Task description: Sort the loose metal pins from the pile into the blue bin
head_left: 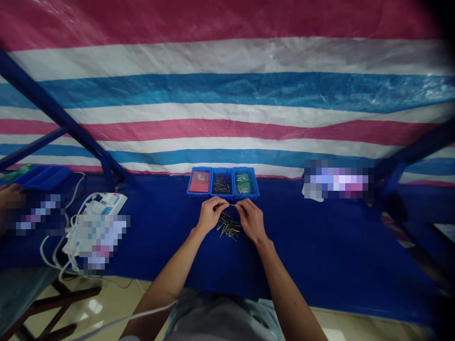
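Directions are taken from the loose pile of slender metal pieces as dial centre, with 12 o'clock away from the person. The pile lies on the blue table, partly screened by the fingers. One thin metal piece is held just beyond it, at 12 o'clock, roughly level and crosswise.

The left hand, at 10 o'clock, is closed in a pinch on one end of that piece. The right hand, at 2 o'clock, is closed in a matching pinch on the other end. Whether the piece is a single part or two joined cannot be told at this size.

Three blue bins stand side by side: the left bin, with red contents, at 11 o'clock; the centre bin, with dark slender pieces, near 12; the right bin, with green and pale contents, towards 1.

The step in hand is judged to be two-handed work on one piece. For the next move, a steady fingertip grip and close alignment of both hands are judged to be called for; slipping is considered the main risk.
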Demonstrator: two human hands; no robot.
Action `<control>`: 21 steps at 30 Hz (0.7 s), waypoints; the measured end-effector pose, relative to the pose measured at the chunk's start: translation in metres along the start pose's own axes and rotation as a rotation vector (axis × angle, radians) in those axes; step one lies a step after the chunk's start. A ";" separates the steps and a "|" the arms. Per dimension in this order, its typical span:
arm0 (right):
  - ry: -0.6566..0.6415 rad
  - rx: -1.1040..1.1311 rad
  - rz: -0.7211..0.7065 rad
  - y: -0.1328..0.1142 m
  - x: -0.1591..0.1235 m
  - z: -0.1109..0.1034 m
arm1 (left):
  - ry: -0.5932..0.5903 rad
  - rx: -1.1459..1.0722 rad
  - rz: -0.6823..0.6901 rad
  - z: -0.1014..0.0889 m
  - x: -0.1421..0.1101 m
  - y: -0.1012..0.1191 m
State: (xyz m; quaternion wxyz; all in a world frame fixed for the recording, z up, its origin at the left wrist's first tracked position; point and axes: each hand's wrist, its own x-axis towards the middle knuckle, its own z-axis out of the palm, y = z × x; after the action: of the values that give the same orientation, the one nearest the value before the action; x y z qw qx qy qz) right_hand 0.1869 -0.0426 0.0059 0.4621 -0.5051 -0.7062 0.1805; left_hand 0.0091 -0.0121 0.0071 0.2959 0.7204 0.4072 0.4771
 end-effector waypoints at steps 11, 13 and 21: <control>-0.035 -0.004 0.032 -0.004 0.001 0.001 | -0.002 -0.011 0.003 0.001 0.000 -0.001; -0.035 0.012 0.047 -0.004 0.002 0.001 | -0.006 -0.009 0.008 0.001 0.000 0.000; -0.053 0.059 0.163 0.002 0.001 0.002 | -0.011 -0.001 0.022 0.002 -0.001 -0.002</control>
State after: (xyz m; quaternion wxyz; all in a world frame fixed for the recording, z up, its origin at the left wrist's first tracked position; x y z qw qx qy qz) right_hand 0.1862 -0.0400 0.0036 0.4416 -0.5421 -0.6692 0.2517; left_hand 0.0102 -0.0123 0.0044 0.2933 0.7271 0.3974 0.4767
